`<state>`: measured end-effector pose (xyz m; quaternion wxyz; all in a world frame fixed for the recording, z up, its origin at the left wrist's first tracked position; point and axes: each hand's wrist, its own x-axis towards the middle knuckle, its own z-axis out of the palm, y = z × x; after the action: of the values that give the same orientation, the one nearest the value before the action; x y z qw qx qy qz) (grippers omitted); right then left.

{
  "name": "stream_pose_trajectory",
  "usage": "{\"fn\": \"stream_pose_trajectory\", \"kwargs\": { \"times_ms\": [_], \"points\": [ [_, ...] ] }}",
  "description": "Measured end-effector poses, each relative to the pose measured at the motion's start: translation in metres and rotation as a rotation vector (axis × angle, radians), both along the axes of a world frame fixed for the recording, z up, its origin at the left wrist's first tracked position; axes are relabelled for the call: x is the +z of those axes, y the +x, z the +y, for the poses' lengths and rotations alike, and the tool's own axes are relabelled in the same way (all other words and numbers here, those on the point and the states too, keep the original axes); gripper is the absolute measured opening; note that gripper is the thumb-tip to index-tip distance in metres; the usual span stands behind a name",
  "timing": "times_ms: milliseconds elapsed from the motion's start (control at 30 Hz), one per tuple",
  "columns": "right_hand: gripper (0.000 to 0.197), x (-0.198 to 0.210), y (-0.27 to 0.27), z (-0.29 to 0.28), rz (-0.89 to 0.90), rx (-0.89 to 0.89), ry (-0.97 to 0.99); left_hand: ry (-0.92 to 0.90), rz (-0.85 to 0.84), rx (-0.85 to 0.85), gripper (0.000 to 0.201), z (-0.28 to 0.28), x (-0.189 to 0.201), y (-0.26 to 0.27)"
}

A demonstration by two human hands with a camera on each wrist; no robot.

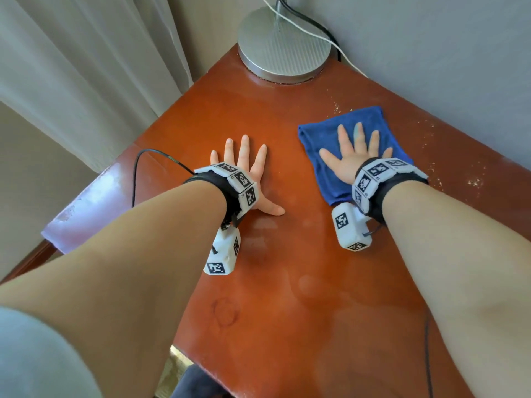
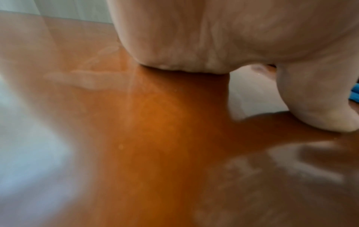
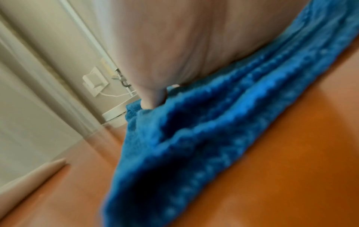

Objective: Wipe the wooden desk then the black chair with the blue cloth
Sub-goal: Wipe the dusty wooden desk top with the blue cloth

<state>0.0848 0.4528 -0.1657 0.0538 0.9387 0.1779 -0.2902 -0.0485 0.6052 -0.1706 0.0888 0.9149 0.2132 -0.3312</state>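
Note:
The reddish wooden desk [image 1: 287, 282] fills the middle of the head view. A blue cloth [image 1: 321, 139] lies flat on its far right part, and my right hand [image 1: 355, 147] presses on it with straight, spread fingers. My left hand [image 1: 247, 165] rests flat on the bare wood to the left of the cloth, fingers spread, holding nothing. The right wrist view shows the blue cloth [image 3: 194, 145] bunched under my palm [image 3: 184, 46]. In the left wrist view my palm [image 2: 213, 38] lies on the wood [image 2: 145, 138]. The chair's dark seat [image 1: 189, 383] peeks out below the desk's near edge.
A round metal lamp base [image 1: 283, 50] stands in the desk's far corner, with a white cable [image 1: 342, 53] and a black one running behind it. Curtains [image 1: 86, 67] hang at the left, a grey wall [image 1: 445, 67] at the right. White specks [image 1: 471, 182] dot the desk's right edge.

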Motion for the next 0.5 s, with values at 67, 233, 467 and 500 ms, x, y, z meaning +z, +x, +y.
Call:
{"fn": "stream_pose_trajectory", "kwargs": {
  "times_ms": [67,233,467,500],
  "points": [
    [0.070,0.002,0.004,-0.016,-0.006,-0.049,-0.022,0.000,0.002,-0.005,0.133,0.000,0.000,0.000],
    [0.071,0.002,-0.020,-0.025,0.032,0.117,-0.080,0.003,-0.001,0.001,0.133,-0.002,0.002,0.000],
    [0.068,-0.007,-0.019,0.026,-0.005,0.319,-0.006,0.023,0.017,-0.004,0.133,-0.002,0.001,0.001],
    [0.069,-0.006,-0.010,0.028,-0.002,0.338,0.001,0.025,0.020,-0.003,0.133,-0.002,-0.001,0.002]
  ]
}}
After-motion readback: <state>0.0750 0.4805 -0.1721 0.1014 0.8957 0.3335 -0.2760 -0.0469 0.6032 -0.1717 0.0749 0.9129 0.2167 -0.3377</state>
